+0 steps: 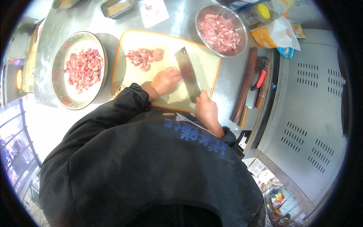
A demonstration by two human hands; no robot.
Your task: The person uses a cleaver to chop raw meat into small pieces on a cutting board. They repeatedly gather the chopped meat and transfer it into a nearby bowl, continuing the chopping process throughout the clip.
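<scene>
My right hand [206,110] is closed round the handle of a cleaver [188,75], whose broad blade lies over the right half of a cutting board with an orange rim [170,108]. My left hand [166,81] rests on the board with fingers curled close to the blade; a bit of raw meat seems to be under the fingertips, mostly hidden. Further left on the board is a small heap of raw meat pieces [145,57]. Diced raw meat [84,69] fills part of a flower-patterned bowl [57,75] left of the board. A steel bowl [244,38] of raw meat [219,32] stands at the board's upper right corner.
Right of the board lie a dark wooden rod [246,83], a wooden handle [243,116] and a red-and-black tool [261,74]. Plastic bags [276,34] and a yellow-lidded jar [253,14] stand at the upper right. A metal tray [116,8] and a white sheet [154,19] lie beyond the board.
</scene>
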